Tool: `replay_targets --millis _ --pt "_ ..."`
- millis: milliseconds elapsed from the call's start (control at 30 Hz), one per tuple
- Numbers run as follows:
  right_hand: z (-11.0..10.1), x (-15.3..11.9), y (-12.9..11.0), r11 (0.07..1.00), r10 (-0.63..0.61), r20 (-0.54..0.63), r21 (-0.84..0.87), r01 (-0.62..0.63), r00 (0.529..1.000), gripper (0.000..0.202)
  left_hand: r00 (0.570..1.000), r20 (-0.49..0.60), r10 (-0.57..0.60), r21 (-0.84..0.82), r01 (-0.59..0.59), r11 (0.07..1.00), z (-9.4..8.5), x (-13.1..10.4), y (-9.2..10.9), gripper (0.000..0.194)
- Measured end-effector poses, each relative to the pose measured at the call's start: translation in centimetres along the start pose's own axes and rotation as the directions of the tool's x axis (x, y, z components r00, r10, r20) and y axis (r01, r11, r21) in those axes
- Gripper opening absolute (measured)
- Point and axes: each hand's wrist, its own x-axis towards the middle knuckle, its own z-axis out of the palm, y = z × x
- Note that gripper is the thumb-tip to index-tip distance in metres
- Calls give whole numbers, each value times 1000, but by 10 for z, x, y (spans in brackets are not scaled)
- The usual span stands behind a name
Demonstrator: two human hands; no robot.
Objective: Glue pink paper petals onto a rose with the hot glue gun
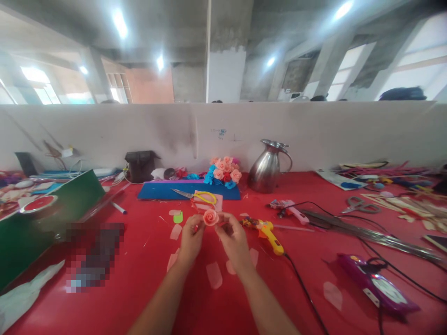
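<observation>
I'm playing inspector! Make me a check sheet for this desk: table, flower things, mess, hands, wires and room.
Surface: red table, things scattered over it.
Flower things: rose in hand; petals lying loose; yellow gun beside the right hand.
Clutter: jug and bouquet at the back; grey scissors.
Hands: left hand and right hand both finger the rose.
Cables: black cord from the yellow gun; another cord at the purple box.
Surroundings: white partition; lamps lit overhead.

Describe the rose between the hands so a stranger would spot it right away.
Over the red table are two forearms. The rose is held between left hand and right hand. It's a single coral bloom, unlike the clustered flowers in the bouquet behind.
</observation>
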Motion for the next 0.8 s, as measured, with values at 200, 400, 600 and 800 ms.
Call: replay_targets --millis 200,400,600,800 --pt "-2 1 0 995 89 -16 56 -88 996 18 997 -74 27 85 -20 996 -3 2 1 10" --pt "3 -1 -4 990 129 19 48 -130 991 21 977 -17 -211 -93 209 974 4 -3 7 21" --pt "4 -3 -2 995 97 28 31 -98 995 25 979 5 -205 -105 205 973 6 -6 7 17" --pt "6 -7 1 995 -26 -39 -95 23 999 27 981 16 -191 -109 192 975 7 -9 7 17"
